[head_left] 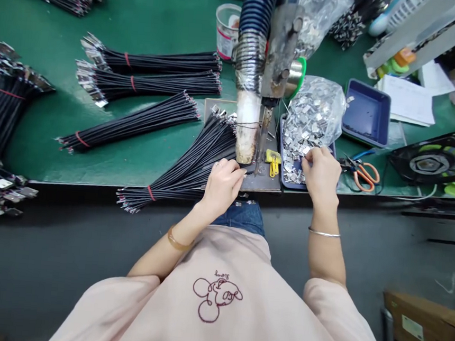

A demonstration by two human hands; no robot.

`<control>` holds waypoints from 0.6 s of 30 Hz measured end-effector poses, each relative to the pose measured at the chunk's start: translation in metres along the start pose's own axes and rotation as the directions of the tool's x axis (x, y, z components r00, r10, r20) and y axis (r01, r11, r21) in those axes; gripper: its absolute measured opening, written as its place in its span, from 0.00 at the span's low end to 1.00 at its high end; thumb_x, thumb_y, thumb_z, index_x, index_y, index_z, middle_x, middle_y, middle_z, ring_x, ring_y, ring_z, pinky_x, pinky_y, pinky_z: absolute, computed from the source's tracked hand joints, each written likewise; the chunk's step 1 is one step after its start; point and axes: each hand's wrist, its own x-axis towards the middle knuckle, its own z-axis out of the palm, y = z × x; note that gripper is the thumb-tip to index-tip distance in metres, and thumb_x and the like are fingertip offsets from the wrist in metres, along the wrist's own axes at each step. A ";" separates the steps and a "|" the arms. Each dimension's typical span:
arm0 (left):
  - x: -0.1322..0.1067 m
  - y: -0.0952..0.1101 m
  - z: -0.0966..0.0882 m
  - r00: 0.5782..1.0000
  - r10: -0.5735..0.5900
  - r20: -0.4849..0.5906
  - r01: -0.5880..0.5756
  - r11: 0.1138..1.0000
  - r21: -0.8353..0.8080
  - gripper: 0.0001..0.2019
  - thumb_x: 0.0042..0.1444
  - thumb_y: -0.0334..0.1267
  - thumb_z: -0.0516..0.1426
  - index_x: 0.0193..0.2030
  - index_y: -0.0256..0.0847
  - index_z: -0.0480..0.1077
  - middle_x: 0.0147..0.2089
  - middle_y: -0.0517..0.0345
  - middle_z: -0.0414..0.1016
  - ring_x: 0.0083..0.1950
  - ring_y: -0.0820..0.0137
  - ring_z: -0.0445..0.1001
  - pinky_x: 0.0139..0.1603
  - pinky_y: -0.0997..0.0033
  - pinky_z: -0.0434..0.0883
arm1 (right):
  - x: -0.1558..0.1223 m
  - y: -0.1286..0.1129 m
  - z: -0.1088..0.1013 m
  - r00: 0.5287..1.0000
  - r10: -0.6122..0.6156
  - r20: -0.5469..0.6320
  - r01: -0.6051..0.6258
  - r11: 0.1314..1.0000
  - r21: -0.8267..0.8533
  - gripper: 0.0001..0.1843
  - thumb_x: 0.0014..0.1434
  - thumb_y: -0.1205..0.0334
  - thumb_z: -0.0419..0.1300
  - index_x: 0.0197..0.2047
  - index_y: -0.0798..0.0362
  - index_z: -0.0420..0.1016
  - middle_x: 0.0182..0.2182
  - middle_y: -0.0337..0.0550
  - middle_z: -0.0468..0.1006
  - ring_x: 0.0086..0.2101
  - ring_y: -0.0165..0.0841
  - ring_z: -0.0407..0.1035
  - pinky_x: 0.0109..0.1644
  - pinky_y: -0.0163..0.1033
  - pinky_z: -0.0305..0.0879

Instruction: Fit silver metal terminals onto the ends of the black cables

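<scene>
Runs open across flat green tabletop (pixel 157 18) behind red-banded black cable bundles (pixel 169 63); is blocked directly beyond left hand (pixel 223 186) by ribbed dark-blue hose (pixel 258 8), stained white nozzle (pixel 246 119) and worn grey metal bar (pixel 279 58).

Black cable bundle (pixel 184 161), red-banded, slants over near edge of table (pixel 45 160); silver connectors (pixel 292 163) heaped in tray (pixel 293 186), same edge
</scene>
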 end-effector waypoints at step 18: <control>-0.001 0.029 -0.013 0.844 -0.318 0.432 0.533 0.398 -0.747 0.06 0.51 0.35 0.64 0.35 0.33 0.75 0.21 0.61 0.73 0.21 0.77 0.71 0.26 0.79 0.68 | -0.069 -0.069 -0.038 0.982 0.115 -0.151 0.039 0.656 0.754 0.07 0.60 0.64 0.64 0.32 0.50 0.71 0.33 0.37 0.79 0.32 0.30 0.76 0.34 0.36 0.76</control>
